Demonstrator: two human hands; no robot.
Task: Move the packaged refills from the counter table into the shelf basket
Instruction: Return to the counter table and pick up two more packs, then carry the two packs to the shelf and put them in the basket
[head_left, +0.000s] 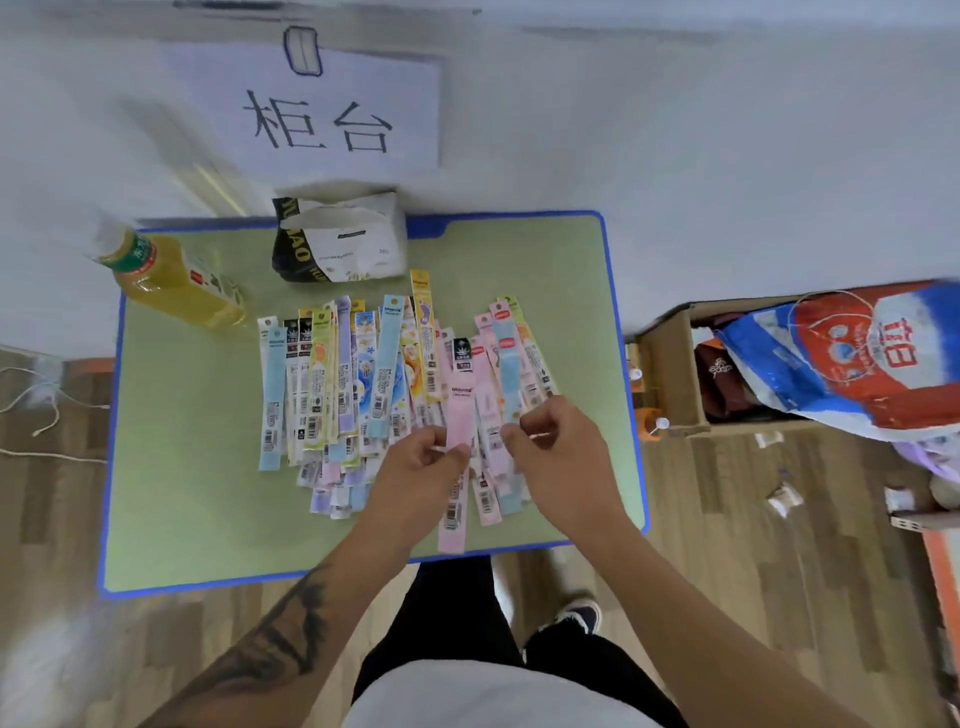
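A cardboard box (670, 374) stood on the floor just right of the counter table (182, 467), open at the top, with dark red things inside and a red, white and blue woven bag (852, 358) slumped over its far side. On the table's back edge sat an opened tissue pack (340, 239), and near the back left corner a bottle of yellow drink (171, 278) lay tilted. A paper sign (311, 109) with two handwritten characters hung on the wall above.

The packaged refills (384, 374) lay fanned across the middle of the green tabletop, long narrow strips overlapping one another, their hanger ends pointing away from the person.

The left hand (421, 467) had its fingers curled, thumb and fingers pinching a pink refill pack (460, 415) near its middle; the strip ran from the fan toward the table's near edge. The right hand (561, 452) was also curled, its fingertips meeting at the strips just beside that pink one; whether it truly gripped one I cannot tell.

Both forearms reached in from below, the left one tattooed, the two hands close together over the right part of the pile
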